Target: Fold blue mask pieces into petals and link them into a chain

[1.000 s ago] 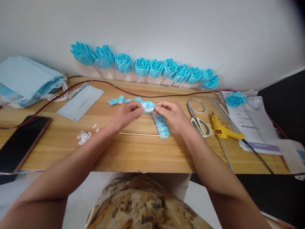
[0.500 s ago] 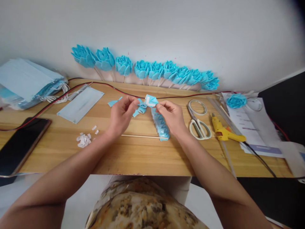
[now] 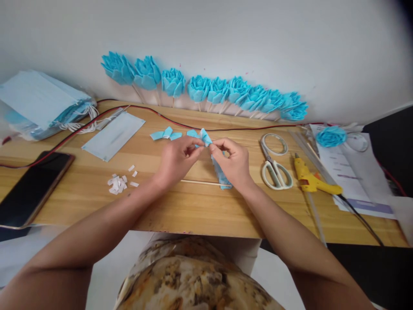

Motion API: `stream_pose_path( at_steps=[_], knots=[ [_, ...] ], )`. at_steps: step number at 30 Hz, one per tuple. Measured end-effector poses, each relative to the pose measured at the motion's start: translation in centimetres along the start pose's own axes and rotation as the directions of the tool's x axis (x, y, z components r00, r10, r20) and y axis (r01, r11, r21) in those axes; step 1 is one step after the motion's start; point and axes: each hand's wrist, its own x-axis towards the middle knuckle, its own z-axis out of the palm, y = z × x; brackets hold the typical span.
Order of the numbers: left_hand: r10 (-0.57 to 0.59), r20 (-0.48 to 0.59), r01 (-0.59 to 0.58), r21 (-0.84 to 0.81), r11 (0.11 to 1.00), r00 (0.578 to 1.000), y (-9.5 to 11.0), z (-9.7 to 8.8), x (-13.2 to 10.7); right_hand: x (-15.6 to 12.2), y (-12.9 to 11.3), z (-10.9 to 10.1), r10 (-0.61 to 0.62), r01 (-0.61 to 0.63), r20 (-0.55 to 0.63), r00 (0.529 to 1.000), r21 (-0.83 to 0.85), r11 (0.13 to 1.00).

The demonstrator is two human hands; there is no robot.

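Between both hands is a small blue-and-white fabric petal [image 3: 205, 137], pinched at its lower edge. My left hand [image 3: 180, 157] grips it from the left with thumb and forefinger. From the right, my right hand [image 3: 230, 161] pinches it the same way. Under and beside my right hand lies a row of folded blue petals [image 3: 220, 174], partly hidden. A thin wooden stick [image 3: 201, 183] rests on the table, its right end across that row. More blue pieces [image 3: 166, 134] lie just beyond my left hand.
Blue fabric flowers [image 3: 174, 82] on sticks lean on the wall. To the right are scissors [image 3: 276, 172], a tape roll [image 3: 274, 144] and a yellow glue gun [image 3: 311, 178]. A phone [image 3: 38, 189], white scraps [image 3: 118, 184], a flat mask sheet [image 3: 113, 137] and a mask stack [image 3: 45, 103] lie left.
My hands have come closer together, and the left hand now also pinches the petal. The petal looks curled or folded rather than flat. The whole view has shifted slightly.
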Motion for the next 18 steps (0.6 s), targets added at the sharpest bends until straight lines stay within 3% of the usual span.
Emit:
stream_pose_path(
  at_steps=[18],
  knots=[
    [-0.069, -0.005, 0.069, -0.012, 0.998, 0.998, -0.28, 0.39, -0.04, -0.32, 0.53, 0.33, -0.238, 0.239, 0.037, 0.971, -0.263, 0.935]
  ],
)
